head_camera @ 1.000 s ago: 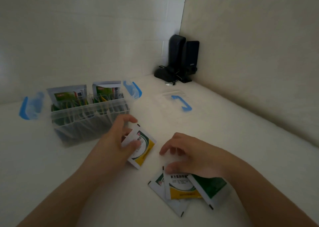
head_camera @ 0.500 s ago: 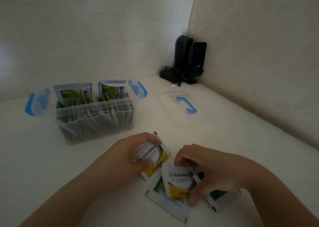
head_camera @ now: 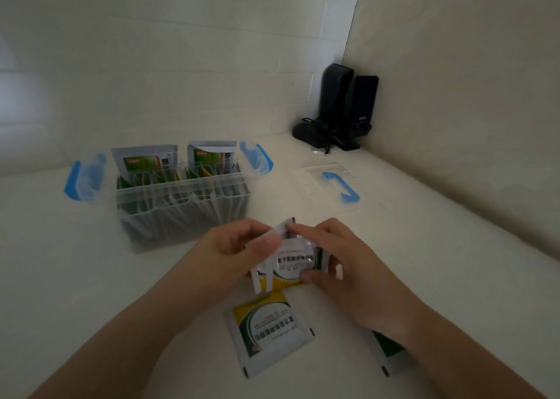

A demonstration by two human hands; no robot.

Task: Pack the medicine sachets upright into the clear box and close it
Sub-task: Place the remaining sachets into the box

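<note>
Both hands clamped on a small stack of sachets held just above the bench: left hand pinches the top edge, right hand grips the right side. Clear box sits ahead-left, open, nearer the left hand; its long axis runs left-right. Lid lies ahead-right. Two sachets left on the bench: one below the stack, another half under the right wrist.

Both arms are bare from the wrist back to the bottom edge of the view, with no sleeve showing on either forearm. The left hand wears no ring, watch, strap or glove that I can make out. The right hand is likewise uncovered. The fingernails look short and plain, though the dim light blurs them.
</note>
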